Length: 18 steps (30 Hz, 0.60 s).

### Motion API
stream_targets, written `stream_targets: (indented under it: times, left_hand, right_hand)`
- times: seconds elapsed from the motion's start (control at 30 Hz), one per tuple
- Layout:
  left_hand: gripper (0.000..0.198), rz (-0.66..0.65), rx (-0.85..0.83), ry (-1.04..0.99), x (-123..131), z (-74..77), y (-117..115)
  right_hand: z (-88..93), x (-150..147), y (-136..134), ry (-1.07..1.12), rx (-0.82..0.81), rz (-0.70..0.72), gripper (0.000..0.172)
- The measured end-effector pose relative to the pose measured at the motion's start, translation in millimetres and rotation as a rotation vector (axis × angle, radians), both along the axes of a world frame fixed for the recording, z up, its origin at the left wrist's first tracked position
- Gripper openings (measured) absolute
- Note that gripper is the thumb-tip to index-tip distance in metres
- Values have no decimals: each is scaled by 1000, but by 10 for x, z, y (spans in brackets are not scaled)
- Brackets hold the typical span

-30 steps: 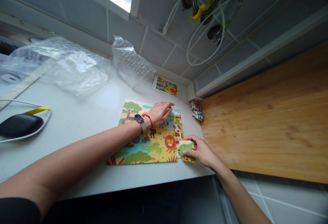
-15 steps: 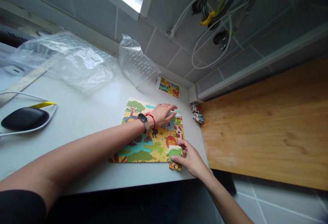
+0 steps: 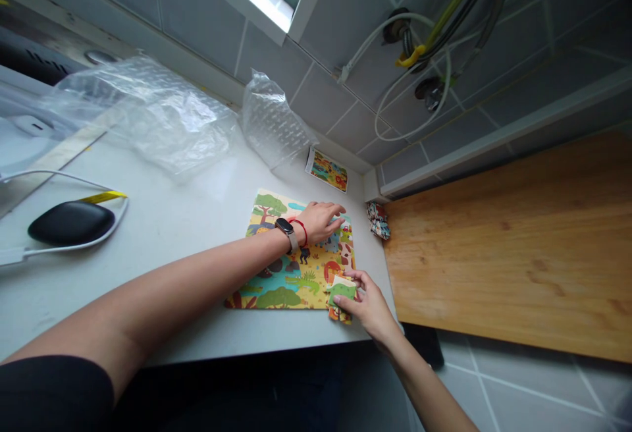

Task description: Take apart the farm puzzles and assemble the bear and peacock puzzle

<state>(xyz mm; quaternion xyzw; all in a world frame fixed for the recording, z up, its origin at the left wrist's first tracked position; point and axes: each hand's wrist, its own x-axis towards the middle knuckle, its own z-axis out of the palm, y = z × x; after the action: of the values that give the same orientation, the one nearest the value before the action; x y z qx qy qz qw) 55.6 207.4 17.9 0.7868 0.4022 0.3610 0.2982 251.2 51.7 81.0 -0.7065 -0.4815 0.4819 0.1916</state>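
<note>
An animal jigsaw puzzle (image 3: 281,297) lies flat on the white counter, showing trees, water, a crocodile and other animals. My left hand (image 3: 323,221), with a watch and a red string on the wrist, rests over its upper right part. The fingers are stretched out and hold nothing I can see; they cover some of the picture. At the lower right corner, my right hand (image 3: 370,303) grips a small stack of puzzle pieces (image 3: 342,288) between thumb and fingers. The top piece is green and cream, and the stack hides that corner.
A small reference picture card (image 3: 328,170) lies behind the puzzle. More stacked pieces (image 3: 378,220) sit by the wooden board (image 3: 508,247) on the right. Clear plastic wrap (image 3: 172,122) and a black mouse-like object (image 3: 73,222) with a white cable are on the left.
The camera view has shifted slightly, moving the scene to the right. Both hands keep nearly the same places on the puzzle, the right one still holding the stack.
</note>
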Motion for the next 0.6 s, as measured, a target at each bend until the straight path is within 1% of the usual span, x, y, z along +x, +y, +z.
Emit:
stream_targets:
  times: [0.13,0.23,0.3,0.43,0.6]
  left_hand:
    - [32,9,-4,0,5,-2,7]
    - [33,10,-8,7,7,-1,10]
    - [33,11,-12,10,6,-1,11]
    - [33,10,-21,15,3,0,12]
    - [33,11,-29,6,3,12,12]
  right_hand:
    - [58,-8,-51,52,-12,-60,74]
    - [118,36,-27,116,-91,-95,76]
    - [140,54,47,132,-97,-112,78]
    - [94,12,284,80,-6,-109,80]
    - [8,-81,480,80,-40,-58,74]
